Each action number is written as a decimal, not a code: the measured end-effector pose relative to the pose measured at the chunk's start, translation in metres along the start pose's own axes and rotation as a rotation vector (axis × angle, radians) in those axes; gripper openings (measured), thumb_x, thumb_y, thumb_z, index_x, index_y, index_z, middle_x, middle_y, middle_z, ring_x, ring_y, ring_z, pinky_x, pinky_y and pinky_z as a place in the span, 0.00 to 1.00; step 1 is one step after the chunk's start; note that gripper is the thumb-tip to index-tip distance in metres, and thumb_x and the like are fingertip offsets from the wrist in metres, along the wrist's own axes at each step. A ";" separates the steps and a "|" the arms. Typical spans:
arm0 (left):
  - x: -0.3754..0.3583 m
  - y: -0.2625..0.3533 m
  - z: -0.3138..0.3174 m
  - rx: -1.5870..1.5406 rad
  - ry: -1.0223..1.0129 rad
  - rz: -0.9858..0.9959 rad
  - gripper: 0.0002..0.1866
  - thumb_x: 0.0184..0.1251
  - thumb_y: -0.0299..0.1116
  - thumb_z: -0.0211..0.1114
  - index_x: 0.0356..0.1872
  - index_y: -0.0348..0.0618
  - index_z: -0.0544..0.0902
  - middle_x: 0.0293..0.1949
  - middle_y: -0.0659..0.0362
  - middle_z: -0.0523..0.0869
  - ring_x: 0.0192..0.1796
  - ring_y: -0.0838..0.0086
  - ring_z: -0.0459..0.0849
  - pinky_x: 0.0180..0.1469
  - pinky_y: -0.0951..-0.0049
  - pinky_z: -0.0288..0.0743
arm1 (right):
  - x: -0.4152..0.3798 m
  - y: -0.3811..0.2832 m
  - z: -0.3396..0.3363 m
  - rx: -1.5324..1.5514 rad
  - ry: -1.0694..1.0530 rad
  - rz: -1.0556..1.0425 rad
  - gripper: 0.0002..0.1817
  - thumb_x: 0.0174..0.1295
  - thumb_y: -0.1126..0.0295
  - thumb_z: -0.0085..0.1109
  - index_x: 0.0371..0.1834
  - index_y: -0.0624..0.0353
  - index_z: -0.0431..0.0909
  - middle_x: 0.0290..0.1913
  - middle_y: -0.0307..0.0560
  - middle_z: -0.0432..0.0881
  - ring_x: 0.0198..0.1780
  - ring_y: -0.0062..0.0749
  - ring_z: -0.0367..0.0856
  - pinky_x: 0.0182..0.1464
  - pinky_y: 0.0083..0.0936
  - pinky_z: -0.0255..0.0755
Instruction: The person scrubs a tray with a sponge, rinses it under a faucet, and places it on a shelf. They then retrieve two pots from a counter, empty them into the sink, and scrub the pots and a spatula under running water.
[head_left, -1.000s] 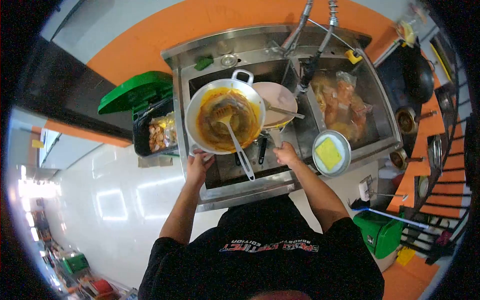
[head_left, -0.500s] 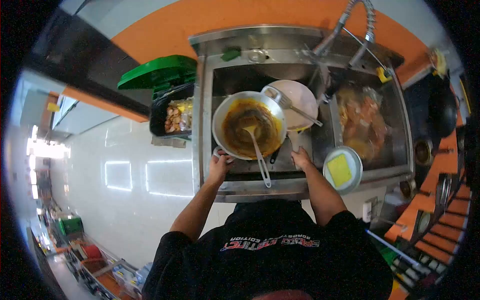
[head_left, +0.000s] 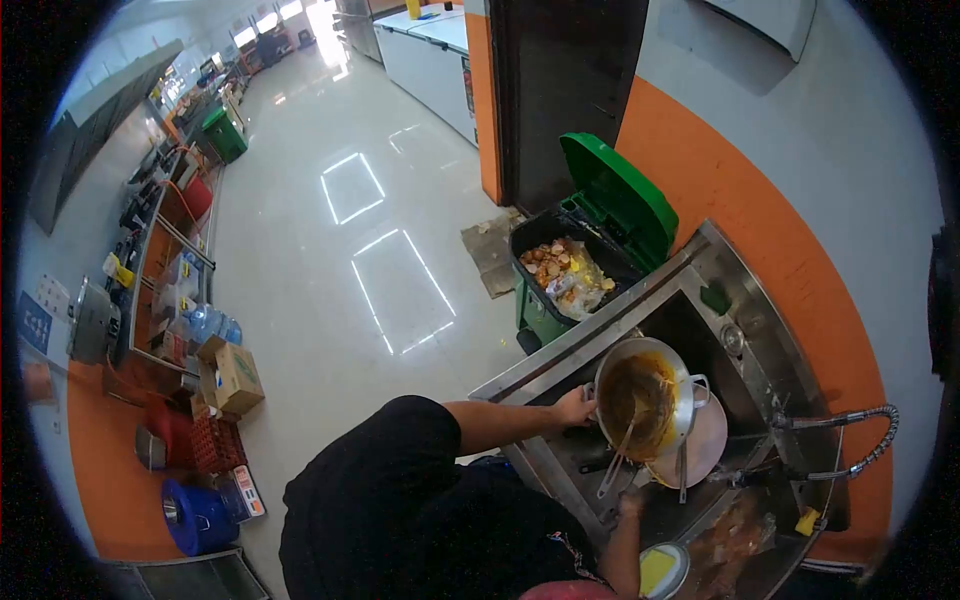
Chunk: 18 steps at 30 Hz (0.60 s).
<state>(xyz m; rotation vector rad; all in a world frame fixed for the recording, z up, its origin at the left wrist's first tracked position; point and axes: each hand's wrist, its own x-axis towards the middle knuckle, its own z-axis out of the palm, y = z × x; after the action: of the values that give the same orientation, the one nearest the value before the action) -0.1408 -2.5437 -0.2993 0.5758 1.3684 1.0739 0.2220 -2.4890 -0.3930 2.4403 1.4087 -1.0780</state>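
My left hand [head_left: 574,408] grips the near rim handle of a metal wok [head_left: 642,396] coated with orange-brown sauce, held over the steel sink [head_left: 590,335]. A metal ladle [head_left: 618,458] leans in the wok with its handle sticking out toward me. My right hand [head_left: 630,502] is low in the sink by the handle of a pale pan [head_left: 706,448] that lies under the wok; whether it grips that handle is too small to tell.
An open green bin [head_left: 600,215] full of food scraps stands left of the sink. A hose tap [head_left: 846,440] arches over the right basin. A plate with a yellow sponge [head_left: 657,568] sits near me. Boxes, crates and a water bottle line the far floor.
The view has swung sharply to the left, so the sink now sits at lower right and the floor fills the frame. Both hands stay at the wok and pan.
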 end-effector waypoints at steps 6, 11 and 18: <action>0.023 -0.027 -0.010 -0.007 0.032 0.039 0.21 0.72 0.42 0.56 0.58 0.39 0.70 0.44 0.51 0.82 0.43 0.67 0.84 0.42 0.65 0.82 | -0.053 -0.018 0.025 -0.129 0.140 -0.413 0.31 0.62 0.65 0.55 0.68 0.65 0.64 0.68 0.66 0.65 0.70 0.57 0.62 0.71 0.42 0.56; 0.076 -0.090 -0.037 0.355 -0.003 0.457 0.18 0.68 0.42 0.59 0.34 0.32 0.81 0.28 0.51 0.85 0.31 0.64 0.84 0.35 0.62 0.76 | -0.213 -0.052 -0.016 0.123 0.520 -0.583 0.23 0.60 0.69 0.59 0.59 0.63 0.71 0.57 0.60 0.75 0.61 0.54 0.72 0.64 0.43 0.65; 0.023 -0.045 -0.053 -0.271 -0.097 0.043 0.09 0.64 0.25 0.53 0.44 0.41 0.71 0.47 0.54 0.76 0.49 0.64 0.79 0.48 0.58 0.82 | -0.283 0.068 -0.066 0.002 0.870 -0.277 0.24 0.59 0.65 0.62 0.59 0.59 0.72 0.55 0.60 0.75 0.58 0.53 0.73 0.61 0.43 0.66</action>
<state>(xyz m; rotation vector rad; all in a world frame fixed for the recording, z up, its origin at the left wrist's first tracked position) -0.1822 -2.5570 -0.3587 0.4528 1.1080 1.2263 0.2226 -2.6989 -0.1802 2.9110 1.9792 0.0377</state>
